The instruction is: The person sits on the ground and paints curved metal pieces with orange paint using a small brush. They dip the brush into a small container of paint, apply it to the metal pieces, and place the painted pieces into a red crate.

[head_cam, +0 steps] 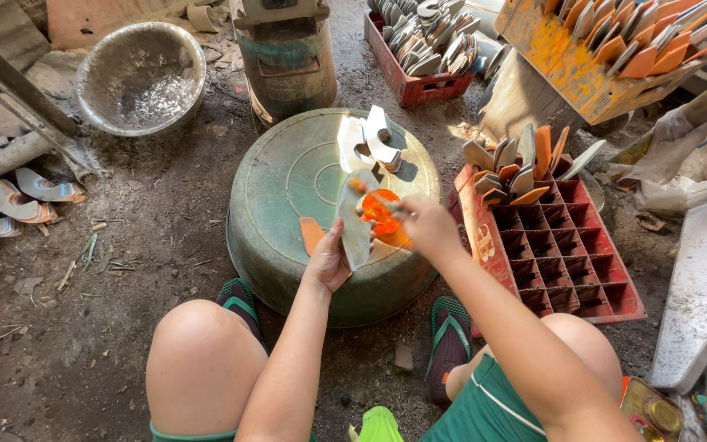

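My left hand (pixel 328 260) grips a pale grey shoe-sole-shaped piece (pixel 356 219) upright over an upturned green metal basin (pixel 288 184). My right hand (pixel 425 225) holds a small brush against the piece, just beside a round orange pot of glue or paint (pixel 380 211) that rests on the basin. An orange sole piece (pixel 312 233) lies flat on the basin by my left hand. Two or three white cut-out pieces (pixel 367 141) lie stacked at the basin's far edge.
A red divided crate (pixel 566 254) at my right holds several grey and orange soles in its far cells. More crates of soles stand at the back: red (pixel 419 57), orange (pixel 583 49). A metal bowl (pixel 141 78) and a green canister (pixel 288 57) stand behind. Flip-flops lie at left.
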